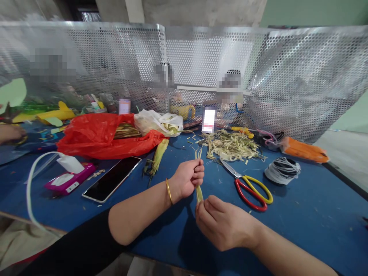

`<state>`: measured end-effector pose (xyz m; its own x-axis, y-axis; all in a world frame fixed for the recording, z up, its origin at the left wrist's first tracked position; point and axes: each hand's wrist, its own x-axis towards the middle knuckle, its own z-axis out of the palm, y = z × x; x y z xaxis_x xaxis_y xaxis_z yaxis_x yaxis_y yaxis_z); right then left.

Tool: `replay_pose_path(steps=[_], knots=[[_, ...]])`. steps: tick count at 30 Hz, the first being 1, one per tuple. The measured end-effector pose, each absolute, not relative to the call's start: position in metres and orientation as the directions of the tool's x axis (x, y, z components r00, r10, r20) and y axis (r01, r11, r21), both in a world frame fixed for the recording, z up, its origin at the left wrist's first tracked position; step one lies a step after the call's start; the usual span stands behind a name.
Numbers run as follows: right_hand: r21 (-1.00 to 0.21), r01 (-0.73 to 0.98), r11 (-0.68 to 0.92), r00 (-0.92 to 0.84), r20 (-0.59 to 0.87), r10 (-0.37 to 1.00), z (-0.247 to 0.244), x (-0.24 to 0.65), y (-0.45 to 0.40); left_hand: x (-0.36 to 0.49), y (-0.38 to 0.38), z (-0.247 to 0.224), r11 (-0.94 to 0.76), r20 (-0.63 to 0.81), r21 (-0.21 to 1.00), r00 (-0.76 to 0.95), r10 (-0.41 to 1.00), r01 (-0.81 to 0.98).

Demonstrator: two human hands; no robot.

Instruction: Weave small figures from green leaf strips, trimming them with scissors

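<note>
Between my hands runs a small bundle of pale corn husk strips (199,194). My left hand (187,177) is wrapped round its upper part, and thin strip ends stick out above the fist. Lower down, my right hand (220,222) pinches the bundle's bottom end between thumb and fingers; the very end is hidden. To the right lie scissors (250,190) with one red and one yellow handle loop, and a spool of white thread (282,170). A heap of husk scraps (231,145) spreads beyond my hands. A longer husk piece (157,159) rests at the left.
On the blue table (313,214) are a phone (112,179), a purple power strip (69,178) with a white plug, a red plastic bag (92,136) holding husks, a white bag (158,122) and an orange packet (304,149). A perforated metal screen (201,57) stands behind. Another person's hand (11,133) is far left.
</note>
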<state>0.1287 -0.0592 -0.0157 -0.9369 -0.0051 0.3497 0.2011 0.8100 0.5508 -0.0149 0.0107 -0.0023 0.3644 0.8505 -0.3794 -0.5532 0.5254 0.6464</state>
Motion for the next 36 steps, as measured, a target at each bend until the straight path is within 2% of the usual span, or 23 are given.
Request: replay_pose_path(steps=[2, 3, 5, 6, 7, 9, 11, 14, 19, 23, 29, 33, 36], knots=[[0.399, 0.23, 0.888, -0.925, 0.372, 0.072, -0.014, 0.129, -0.058, -0.014, 0.008, 0.0, 0.464, -0.333, 0.738, 0.334, 0.882, -0.49], [0.273, 0.277, 0.921, -0.895, 0.423, 0.143, -0.012, 0.13, -0.056, -0.014, 0.006, 0.002, 0.413, -0.293, 0.794, 0.314, 0.903, -0.446], [-0.07, 0.419, 0.905, -0.723, 0.578, 0.379, -0.007, 0.136, -0.05, -0.014, 0.001, 0.006, 0.279, -0.19, 0.904, 0.28, 0.941, -0.325], [-0.274, 0.482, 0.832, -0.564, 0.63, 0.534, -0.005, 0.139, -0.046, -0.014, -0.002, 0.008, 0.195, -0.126, 0.95, 0.272, 0.954, -0.242], [-0.483, 0.505, 0.716, -0.376, 0.623, 0.686, -0.003, 0.142, -0.042, -0.014, -0.004, 0.01, 0.1, -0.057, 0.985, 0.278, 0.959, -0.141], [-0.816, 0.379, 0.437, -0.091, 0.437, 0.895, 0.0, 0.147, -0.033, -0.016, -0.009, 0.011, -0.119, 0.083, 0.988, 0.327, 0.942, 0.093], [-0.962, 0.153, 0.226, -0.079, 0.216, 0.973, 0.0, 0.149, -0.027, -0.017, -0.014, 0.009, -0.312, 0.169, 0.9, 0.414, 0.894, 0.306], [-0.994, -0.081, 0.067, -0.194, 0.081, 0.978, -0.004, 0.146, -0.026, -0.016, -0.018, 0.004, -0.458, 0.177, 0.76, 0.531, 0.829, 0.461], [-0.983, -0.182, 0.032, -0.128, 0.056, 0.99, -0.009, 0.143, -0.029, -0.015, -0.019, 0.001, -0.496, 0.141, 0.692, 0.575, 0.806, 0.525], [-0.982, -0.188, 0.034, -0.125, 0.059, 0.99, -0.006, 0.145, -0.028, -0.014, -0.015, 0.001, -0.46, 0.129, 0.748, 0.574, 0.808, 0.479], [-0.983, -0.182, -0.037, -0.098, -0.02, 0.995, -0.002, 0.149, -0.025, -0.016, -0.006, -0.002, -0.388, 0.132, 0.825, 0.528, 0.839, 0.411], [-0.999, -0.05, 0.009, -0.009, 0.01, 1.0, -0.005, 0.15, -0.023, -0.019, -0.001, -0.002, -0.374, 0.1, 0.817, 0.531, 0.841, 0.438], [-0.997, 0.052, 0.057, 0.023, 0.058, 0.998, -0.006, 0.15, -0.022, -0.02, -0.004, -0.001, -0.419, 0.129, 0.775, 0.53, 0.838, 0.473]])
